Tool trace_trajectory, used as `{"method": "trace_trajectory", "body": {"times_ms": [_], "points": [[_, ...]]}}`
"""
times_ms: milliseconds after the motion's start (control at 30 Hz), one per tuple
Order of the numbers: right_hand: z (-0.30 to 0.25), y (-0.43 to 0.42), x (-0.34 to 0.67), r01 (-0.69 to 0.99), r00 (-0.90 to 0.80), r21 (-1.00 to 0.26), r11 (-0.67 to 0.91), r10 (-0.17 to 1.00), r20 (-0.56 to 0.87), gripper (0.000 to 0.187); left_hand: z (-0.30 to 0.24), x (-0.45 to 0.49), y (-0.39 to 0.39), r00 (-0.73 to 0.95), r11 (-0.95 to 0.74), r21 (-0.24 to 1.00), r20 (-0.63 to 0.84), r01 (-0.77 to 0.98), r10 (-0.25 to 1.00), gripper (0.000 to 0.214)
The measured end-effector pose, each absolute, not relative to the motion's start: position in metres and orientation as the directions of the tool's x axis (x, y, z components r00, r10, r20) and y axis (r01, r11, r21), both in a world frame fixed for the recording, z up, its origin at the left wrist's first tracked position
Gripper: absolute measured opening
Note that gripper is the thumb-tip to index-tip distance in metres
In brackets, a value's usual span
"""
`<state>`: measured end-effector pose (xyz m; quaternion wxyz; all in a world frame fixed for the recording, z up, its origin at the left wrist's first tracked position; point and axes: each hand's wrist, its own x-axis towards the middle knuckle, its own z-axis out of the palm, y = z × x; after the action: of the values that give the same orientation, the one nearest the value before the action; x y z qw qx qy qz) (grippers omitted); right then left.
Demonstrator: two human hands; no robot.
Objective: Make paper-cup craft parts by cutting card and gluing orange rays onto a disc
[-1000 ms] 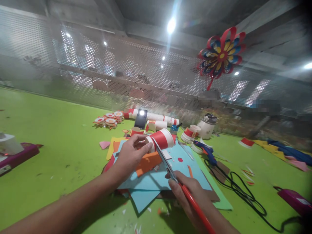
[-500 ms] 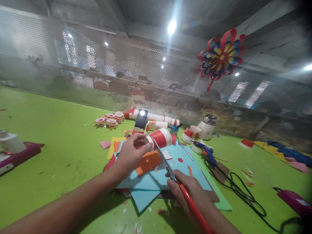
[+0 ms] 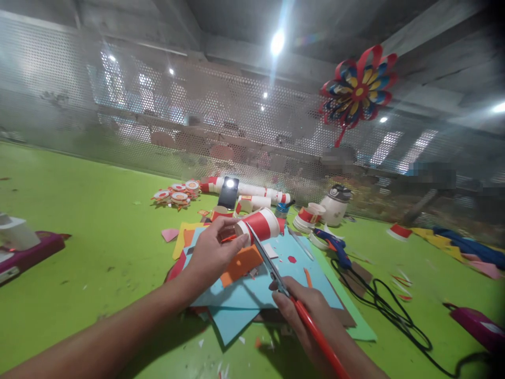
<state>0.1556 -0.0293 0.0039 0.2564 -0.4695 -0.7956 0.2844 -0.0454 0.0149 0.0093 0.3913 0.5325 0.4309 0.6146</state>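
Tilted on its side, a red and white paper cup (image 3: 263, 224) is held at its left end by my left hand (image 3: 215, 246), fingers closed round it. My right hand (image 3: 302, 310) grips a pair of scissors (image 3: 269, 260) with red handles. The blades point up and left, and their tips lie against the cup's side near my left thumb. Whether the blades are apart is too fine to tell. Underneath are light blue paper sheets (image 3: 327, 287) and an orange paper piece (image 3: 241, 266), with small scraps around.
Right of the papers lie a blue glue gun (image 3: 335, 245) and its looping black cable (image 3: 389, 310). Behind stand a phone (image 3: 228, 193), a long white tube (image 3: 256, 190), paper flowers (image 3: 179, 198) and a white jar (image 3: 335, 206). Purple power strips (image 3: 43, 251) sit at both sides.
Almost nothing differs. The scissors and my right hand have shifted very slightly; the cup stays in my left hand with the blade tips against it.
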Motion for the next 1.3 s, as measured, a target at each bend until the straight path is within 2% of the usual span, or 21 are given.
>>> {"method": "trace_trajectory", "body": {"times_ms": [267,400,500,667,900,1300], "points": [[-0.002,-0.025,0.156,0.603,-0.456,-0.666,0.438,0.875,0.163,0.041,0.009,-0.046,0.018,-0.117,-0.352,0.935,0.346,-0.039,0.931,0.036],[0.003,-0.024,0.156,0.602,-0.464,-0.682,0.415,0.877,0.123,0.041,0.007,-0.048,0.019,-0.124,-0.370,0.929,0.364,-0.029,0.923,0.032],[0.006,-0.025,0.157,0.571,-0.467,-0.713,0.408,0.875,0.127,0.044,0.004,-0.048,0.019,-0.088,-0.417,0.908,0.414,-0.024,0.906,0.031],[0.005,-0.025,0.158,0.581,-0.469,-0.695,0.423,0.872,0.139,0.046,-0.003,-0.049,0.019,-0.076,-0.494,0.868,0.496,0.041,0.865,0.032],[0.006,-0.025,0.157,0.642,-0.453,-0.624,0.445,0.877,0.160,0.039,-0.003,-0.048,0.016,-0.057,-0.505,0.858,0.511,0.096,0.858,0.033],[0.001,-0.027,0.156,0.626,-0.418,-0.663,0.412,0.894,0.161,0.045,-0.005,-0.046,0.017,-0.058,-0.520,0.847,0.528,0.109,0.847,0.033]]}}
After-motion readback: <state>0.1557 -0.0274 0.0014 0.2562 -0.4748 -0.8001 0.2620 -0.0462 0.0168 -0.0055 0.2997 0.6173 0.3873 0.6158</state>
